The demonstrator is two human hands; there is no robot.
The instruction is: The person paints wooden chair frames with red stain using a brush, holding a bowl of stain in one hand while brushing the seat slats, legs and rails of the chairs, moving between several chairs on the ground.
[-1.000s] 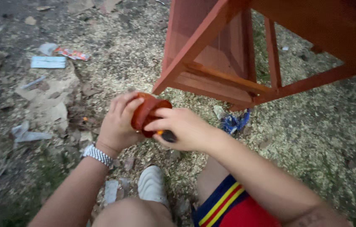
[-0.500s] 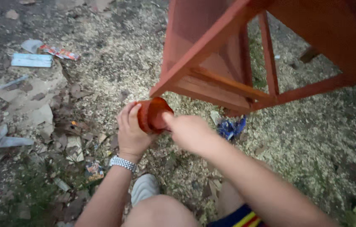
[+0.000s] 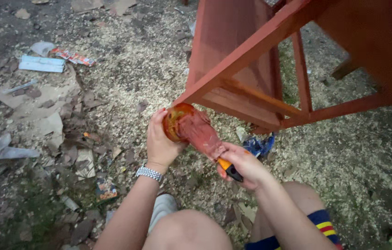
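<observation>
A paint-smeared jar (image 3: 176,121) is gripped by the closed fingers of the left hand (image 3: 161,143) above the sawdust-strewn ground (image 3: 126,69), a brush (image 3: 205,136) clasped in the right hand (image 3: 244,164) being dipped into it, beside a red frame (image 3: 251,60).

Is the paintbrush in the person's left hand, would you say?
No, the right hand holds the paintbrush; the left hand holds a small container.
</observation>
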